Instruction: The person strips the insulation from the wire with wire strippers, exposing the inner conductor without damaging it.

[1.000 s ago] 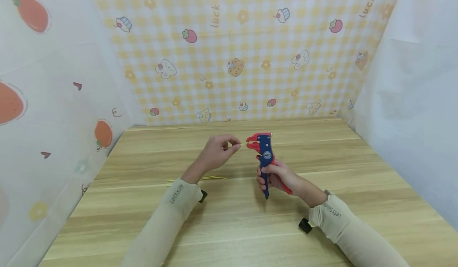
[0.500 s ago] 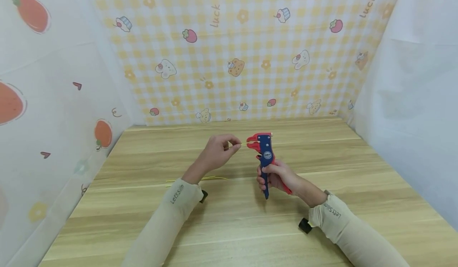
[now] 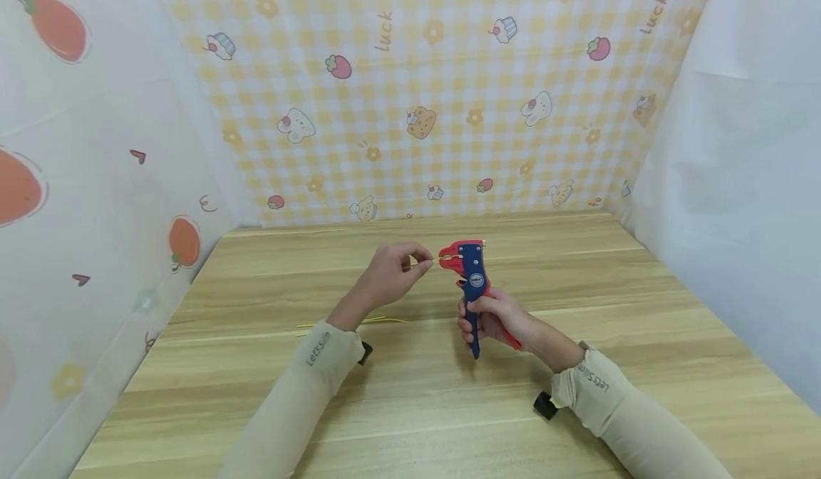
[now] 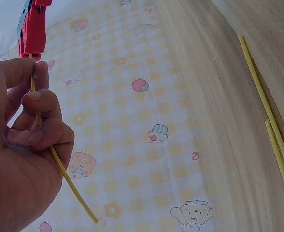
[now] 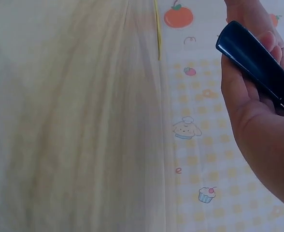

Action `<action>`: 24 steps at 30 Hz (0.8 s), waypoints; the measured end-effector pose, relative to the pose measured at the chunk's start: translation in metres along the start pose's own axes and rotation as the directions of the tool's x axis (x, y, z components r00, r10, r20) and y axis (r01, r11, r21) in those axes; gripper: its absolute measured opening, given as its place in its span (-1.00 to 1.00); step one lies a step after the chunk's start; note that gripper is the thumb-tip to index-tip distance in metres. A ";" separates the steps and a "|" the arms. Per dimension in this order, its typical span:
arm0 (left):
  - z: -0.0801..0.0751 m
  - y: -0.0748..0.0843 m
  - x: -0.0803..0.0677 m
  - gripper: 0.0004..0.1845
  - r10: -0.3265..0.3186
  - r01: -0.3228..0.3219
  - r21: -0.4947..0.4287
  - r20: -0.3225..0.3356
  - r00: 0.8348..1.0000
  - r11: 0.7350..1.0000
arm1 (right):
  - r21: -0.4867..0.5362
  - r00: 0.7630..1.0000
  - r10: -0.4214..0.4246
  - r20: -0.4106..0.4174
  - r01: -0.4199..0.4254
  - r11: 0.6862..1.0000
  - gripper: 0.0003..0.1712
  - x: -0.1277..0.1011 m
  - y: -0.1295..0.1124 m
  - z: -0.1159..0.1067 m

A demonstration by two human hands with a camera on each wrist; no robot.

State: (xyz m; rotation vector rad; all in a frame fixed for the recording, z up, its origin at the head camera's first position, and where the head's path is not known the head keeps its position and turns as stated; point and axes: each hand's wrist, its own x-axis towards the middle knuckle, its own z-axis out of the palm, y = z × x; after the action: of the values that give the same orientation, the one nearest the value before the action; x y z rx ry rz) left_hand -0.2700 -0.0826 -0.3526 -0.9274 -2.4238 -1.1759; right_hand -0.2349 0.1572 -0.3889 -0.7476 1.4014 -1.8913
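My left hand (image 3: 398, 274) pinches a thin yellow wire (image 4: 73, 186) between thumb and fingers. One end of that wire reaches the red jaws of a wire stripper (image 3: 474, 269); the other hangs free past my palm in the left wrist view. My right hand (image 3: 497, 318) grips the stripper by its blue and red handles, holding it upright with its jaws facing left. In the right wrist view the dark blue handle (image 5: 255, 60) lies across my curled fingers. The wire's tip is hidden within the stripper's jaws.
More yellow wires (image 4: 260, 89) lie on the wooden table (image 3: 423, 400), partly behind my left wrist in the head view. A checked cloth (image 3: 385, 94) with cartoon prints hangs along the table's back. White cloths stand at the left and right sides.
The stripper has shifted very slightly left together with a small shift of the whole head view. Both hands keep their hold on the wire and the stripper.
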 end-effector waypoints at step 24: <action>-0.007 0.000 0.000 -0.89 0.003 -0.005 0.049 0.033 0.999 0.999 | -0.004 1.000 0.006 -0.025 -0.006 1.000 -0.85 0.000 0.000 0.000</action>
State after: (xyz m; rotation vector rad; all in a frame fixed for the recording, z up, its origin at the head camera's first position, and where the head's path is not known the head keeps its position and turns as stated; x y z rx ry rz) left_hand -0.2704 -0.0878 -0.3487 -0.9438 -2.4641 -1.1036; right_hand -0.2352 0.1570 -0.3888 -0.7235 1.4222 -1.8999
